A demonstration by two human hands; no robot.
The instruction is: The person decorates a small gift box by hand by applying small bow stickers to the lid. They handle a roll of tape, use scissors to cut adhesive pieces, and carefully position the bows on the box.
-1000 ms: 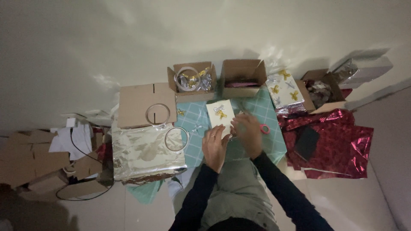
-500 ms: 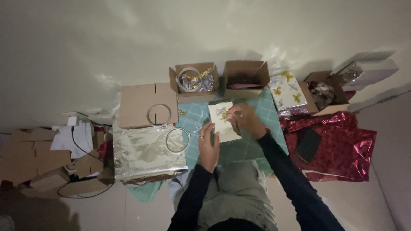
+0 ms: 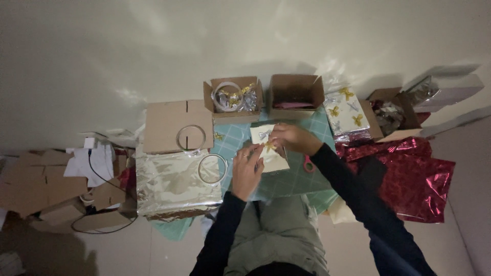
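A small cream wrapped box (image 3: 267, 148) with little gold and silver bows lies on the green grid cutting mat (image 3: 291, 179) in front of me. My right hand (image 3: 289, 138) rests over the box's upper right part, fingers pinched at a small gold bow on its top. My left hand (image 3: 247, 170) lies at the box's lower left edge, fingers spread and touching it. Red-handled scissors (image 3: 308, 164) lie on the mat just right of the box, below my right wrist.
Two open cardboard boxes (image 3: 234, 97) (image 3: 296, 94) stand behind the mat. A closed cardboard box (image 3: 171, 120) with a tape ring (image 3: 191, 137), silver wrapping paper (image 3: 174, 184) with another ring (image 3: 213, 168), a wrapped gift (image 3: 346, 113), red foil paper (image 3: 409, 174), cardboard scraps (image 3: 36, 184).
My view has tilted so everything sits lower in frame. My right hand has moved onto the box's top with the bow; my left hand stays at its lower left edge.
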